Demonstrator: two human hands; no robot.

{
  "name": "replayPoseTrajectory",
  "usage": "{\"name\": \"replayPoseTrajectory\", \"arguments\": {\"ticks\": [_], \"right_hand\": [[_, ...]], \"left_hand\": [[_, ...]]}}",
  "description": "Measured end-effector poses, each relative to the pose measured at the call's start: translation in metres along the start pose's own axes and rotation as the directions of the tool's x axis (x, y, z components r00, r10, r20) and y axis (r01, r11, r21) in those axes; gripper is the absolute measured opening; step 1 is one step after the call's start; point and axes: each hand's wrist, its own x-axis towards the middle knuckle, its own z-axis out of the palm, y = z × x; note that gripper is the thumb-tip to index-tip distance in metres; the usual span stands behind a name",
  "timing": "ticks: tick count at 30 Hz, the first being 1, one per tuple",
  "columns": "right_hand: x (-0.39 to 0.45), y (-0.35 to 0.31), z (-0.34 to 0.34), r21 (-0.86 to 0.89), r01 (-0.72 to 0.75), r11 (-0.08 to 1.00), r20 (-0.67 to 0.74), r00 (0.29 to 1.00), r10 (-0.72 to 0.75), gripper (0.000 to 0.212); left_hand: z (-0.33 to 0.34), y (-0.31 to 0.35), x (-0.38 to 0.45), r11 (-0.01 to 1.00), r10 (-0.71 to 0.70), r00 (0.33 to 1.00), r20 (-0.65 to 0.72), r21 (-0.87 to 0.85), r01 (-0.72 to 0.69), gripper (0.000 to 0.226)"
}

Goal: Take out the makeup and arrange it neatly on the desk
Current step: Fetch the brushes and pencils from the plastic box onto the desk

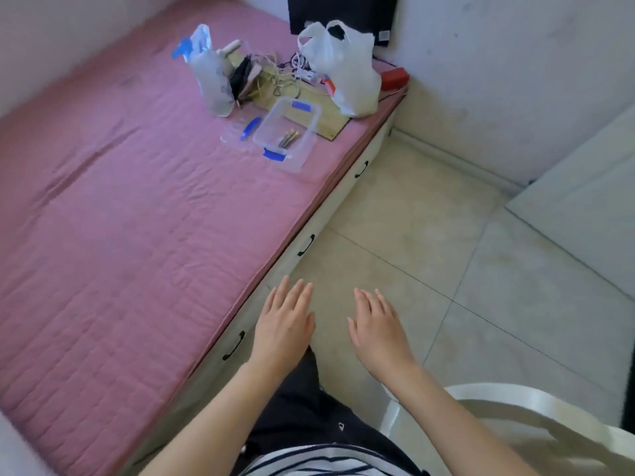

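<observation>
This is a bedroom in a home. A big bed with a pink cover fills the room from 9 to 12 o'clock, beside a tiled floor and plain walls.

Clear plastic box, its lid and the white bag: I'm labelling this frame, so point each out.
clear plastic box (287, 140): head view, on its near wall.
lid (240, 130): head view, on its clear panel.
white bag (347, 73): head view, on its bulging middle.

A clear box sits on the bed near its far right edge, some slim sticks inside. A lid lies just left; two plastic bags and tangled cables lie behind it.
</observation>
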Motion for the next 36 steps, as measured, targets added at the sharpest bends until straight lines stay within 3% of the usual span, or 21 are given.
{"name": "replayPoseTrajectory", "arguments": {"ticks": [9,20,28,36], "right_hand": [[0.072,0.059,-0.038,0.116,-0.23,0.966,-0.069,0.969,0.239,0.057],[0.204,0.121,-0.118,0.144,-0.331,0.933,-0.123,0.929,0.349,0.054],[0.29,0.158,-0.158,0.085,-0.217,0.972,-0.081,0.971,0.224,0.054],[0.387,0.202,-0.206,-0.009,0.006,1.0,-0.002,1.0,-0.006,0.054]], "left_hand": [[0.006,0.024,0.138,0.981,0.195,0.979,0.067,-0.004,-0.195,0.048],[-0.024,0.051,0.338,0.938,0.347,0.937,0.03,0.001,-0.347,0.043],[-0.02,0.051,0.407,0.979,0.206,0.977,0.061,-0.002,-0.206,0.039],[-0.028,0.074,0.479,0.995,-0.088,0.996,-0.019,-0.046,0.087,0.036]]}}
